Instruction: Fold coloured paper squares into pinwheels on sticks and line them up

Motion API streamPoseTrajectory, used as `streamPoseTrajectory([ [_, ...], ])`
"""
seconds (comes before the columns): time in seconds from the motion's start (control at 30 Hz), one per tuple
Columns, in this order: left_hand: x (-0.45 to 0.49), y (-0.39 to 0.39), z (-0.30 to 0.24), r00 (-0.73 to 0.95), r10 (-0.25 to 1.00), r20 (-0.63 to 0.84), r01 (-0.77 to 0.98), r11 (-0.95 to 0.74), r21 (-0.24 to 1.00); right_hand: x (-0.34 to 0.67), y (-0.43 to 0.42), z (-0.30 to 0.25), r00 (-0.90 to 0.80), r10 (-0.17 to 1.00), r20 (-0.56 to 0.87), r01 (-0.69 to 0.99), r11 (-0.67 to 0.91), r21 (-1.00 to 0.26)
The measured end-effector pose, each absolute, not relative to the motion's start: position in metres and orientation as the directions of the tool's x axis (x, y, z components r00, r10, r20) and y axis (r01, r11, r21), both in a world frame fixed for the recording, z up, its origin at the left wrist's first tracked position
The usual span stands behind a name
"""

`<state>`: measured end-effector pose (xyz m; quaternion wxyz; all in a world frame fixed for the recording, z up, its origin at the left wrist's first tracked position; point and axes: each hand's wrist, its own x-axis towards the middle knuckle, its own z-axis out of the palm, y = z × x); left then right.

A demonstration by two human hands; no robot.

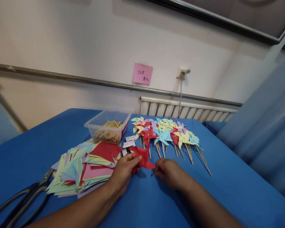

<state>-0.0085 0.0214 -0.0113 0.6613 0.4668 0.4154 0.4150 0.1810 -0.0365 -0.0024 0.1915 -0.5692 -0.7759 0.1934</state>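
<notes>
My left hand (125, 169) pinches a red paper pinwheel (144, 157) with its blades folded in, the thumb pressed near the middle. Just right of it, my right hand (168, 171) is closed with fingertips together by the pinwheel's right point; what it holds, if anything, is hidden. A tiny dark piece (152, 174) lies on the blue cloth between the hands. Beside my left wrist spreads a pile of coloured paper squares (85, 171). Small white boxes (129, 143) sit behind my left hand.
A clear plastic tub (104, 128) of thin wooden sticks stands behind the paper pile. Several finished pinwheels on sticks (163, 134) lie at the back right. Large scissors (35, 190) rest at the left. A radiator (168, 107) and wall are behind the blue table (228, 183).
</notes>
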Motion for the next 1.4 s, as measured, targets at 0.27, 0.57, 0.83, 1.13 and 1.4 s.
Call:
streamPoseTrajectory([
  [0.27,-0.011,0.025,-0.016,0.28,0.955,-0.096,-0.053,0.115,0.992,0.167,-0.042,-0.001,-0.202,0.979,0.038,0.865,0.196,-0.463],
  [0.57,-0.009,0.023,-0.013,0.28,0.955,-0.098,-0.049,0.116,0.992,0.158,-0.043,0.0,-0.216,0.975,0.049,0.935,0.221,-0.276],
  [0.83,-0.009,0.023,-0.011,0.27,0.958,-0.099,-0.036,0.113,0.993,0.16,-0.041,-0.003,-0.202,0.979,0.038,0.897,0.201,-0.395],
  [1.13,-0.008,0.021,-0.009,0.226,0.972,-0.068,0.042,0.06,0.997,0.188,-0.033,-0.002,-0.082,0.991,0.104,0.774,0.129,-0.62],
  [1.4,-0.004,0.017,-0.009,0.19,0.979,0.069,0.149,-0.098,0.984,0.155,-0.042,-0.001,0.079,0.968,0.237,0.365,0.193,-0.911],
])
